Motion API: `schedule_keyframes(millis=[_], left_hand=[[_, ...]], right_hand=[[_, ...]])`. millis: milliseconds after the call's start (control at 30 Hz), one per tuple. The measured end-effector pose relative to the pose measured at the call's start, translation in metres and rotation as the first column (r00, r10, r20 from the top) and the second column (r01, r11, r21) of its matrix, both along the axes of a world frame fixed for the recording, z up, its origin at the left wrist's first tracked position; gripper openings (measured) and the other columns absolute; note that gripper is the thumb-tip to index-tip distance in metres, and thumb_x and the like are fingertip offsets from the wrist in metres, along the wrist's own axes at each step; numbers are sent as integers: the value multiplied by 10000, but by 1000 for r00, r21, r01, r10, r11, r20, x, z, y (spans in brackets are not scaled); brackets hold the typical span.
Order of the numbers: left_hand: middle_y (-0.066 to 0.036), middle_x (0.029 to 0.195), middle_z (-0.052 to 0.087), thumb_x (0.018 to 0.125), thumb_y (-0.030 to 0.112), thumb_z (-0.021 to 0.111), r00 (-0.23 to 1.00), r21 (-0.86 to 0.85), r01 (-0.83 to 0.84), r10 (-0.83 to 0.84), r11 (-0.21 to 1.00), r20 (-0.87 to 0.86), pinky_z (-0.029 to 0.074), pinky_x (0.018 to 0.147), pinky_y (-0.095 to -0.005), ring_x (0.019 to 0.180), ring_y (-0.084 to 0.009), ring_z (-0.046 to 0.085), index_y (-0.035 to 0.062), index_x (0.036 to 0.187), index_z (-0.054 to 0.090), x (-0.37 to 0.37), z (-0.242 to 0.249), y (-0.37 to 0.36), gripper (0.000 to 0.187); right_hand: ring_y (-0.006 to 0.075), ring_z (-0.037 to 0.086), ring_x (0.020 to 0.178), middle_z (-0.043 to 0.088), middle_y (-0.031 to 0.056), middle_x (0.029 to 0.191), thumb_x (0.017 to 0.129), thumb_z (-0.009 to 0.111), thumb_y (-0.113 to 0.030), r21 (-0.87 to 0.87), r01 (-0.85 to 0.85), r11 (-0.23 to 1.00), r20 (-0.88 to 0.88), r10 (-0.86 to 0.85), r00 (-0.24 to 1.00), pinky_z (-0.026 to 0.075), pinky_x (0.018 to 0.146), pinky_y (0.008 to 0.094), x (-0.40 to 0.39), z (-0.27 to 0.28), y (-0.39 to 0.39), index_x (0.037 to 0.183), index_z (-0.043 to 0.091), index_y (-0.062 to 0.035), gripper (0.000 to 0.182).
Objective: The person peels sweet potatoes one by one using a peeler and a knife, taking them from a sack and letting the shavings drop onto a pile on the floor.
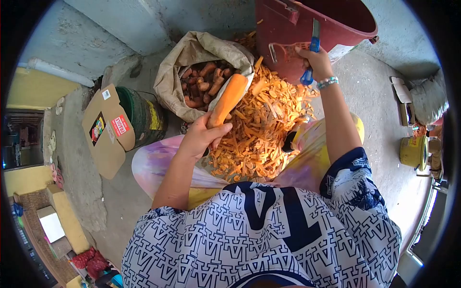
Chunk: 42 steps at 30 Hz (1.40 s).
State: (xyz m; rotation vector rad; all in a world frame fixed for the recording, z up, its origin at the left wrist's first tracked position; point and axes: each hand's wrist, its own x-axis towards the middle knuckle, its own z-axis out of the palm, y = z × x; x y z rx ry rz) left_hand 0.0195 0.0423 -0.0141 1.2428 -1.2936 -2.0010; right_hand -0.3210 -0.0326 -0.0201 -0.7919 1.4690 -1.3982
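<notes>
My left hand (204,134) is wrapped round the lower end of a thick, peeled orange carrot (231,96), which tilts up to the right. My right hand (318,62) is closed on a blue-handled knife (314,45) with its blade pointing up. An orange peeler-like tool (290,50) with a metal loop also sticks out from these fingers to the left, in front of the red bin. Between my knees lies a heap of orange peelings (259,137). Behind the carrot, an open sack (168,77) holds several unpeeled, dirty roots (204,81).
A large red bin (283,29) stands at the back by the wall. To the left, a cardboard flap (106,134) leans against a dark green bucket (149,108). A yellow bucket (412,151) stands on the concrete floor far to the right.
</notes>
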Motion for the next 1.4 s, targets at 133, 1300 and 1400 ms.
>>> schedule_keyframes(millis=[133,1300,1400], left_hand=[[21,647,462,797,187,666,988,118,66,-48,991,-148,333,400,-181,421,-46,390,11,988,525,1,0,-3,295],[-30,885,477,762,-22,579,986,-32,-65,59,997,-158,349,514,-199,617,-60,437,13,1306,301,-5,-16,2,612],[-25,883,478,764,-24,572,994,-24,-102,101,994,-46,350,510,-200,612,-61,434,17,1318,299,-3,-8,4,619]], right_hand=[[61,449,430,615,39,685,744,701,-106,-80,-325,942,69,330,941,355,397,190,50,12,18,857,586,-27,179],[59,473,510,528,2,612,633,803,-191,-56,-449,892,-401,391,828,375,422,227,111,-1,25,825,565,-44,339],[69,473,480,559,10,630,676,767,-141,-25,-76,997,-354,62,933,381,419,222,46,-13,-13,827,573,-29,269]])
